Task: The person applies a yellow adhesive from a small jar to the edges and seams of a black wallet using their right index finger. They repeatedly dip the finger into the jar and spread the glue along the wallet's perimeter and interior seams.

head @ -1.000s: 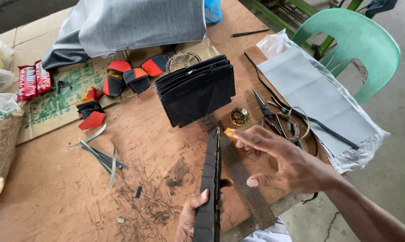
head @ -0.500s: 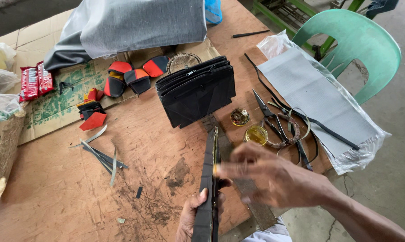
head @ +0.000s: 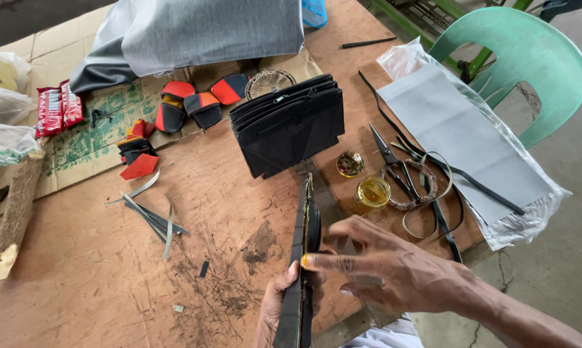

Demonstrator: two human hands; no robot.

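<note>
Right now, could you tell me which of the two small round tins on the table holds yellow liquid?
The tin nearer the right hand, lying beside the scissors, holds clear yellow liquid; the other tin, farther back, looks dark and crusted.

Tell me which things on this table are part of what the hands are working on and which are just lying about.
In use:
- left hand holding the black wallet panel on edge
- right hand, forefinger pressed to that panel
- open pot of yellow glue

Lying about:
- stack of black wallets
- scissors
- red and black cut pieces
- grey sheet in a plastic bag
- green plastic chair
</note>
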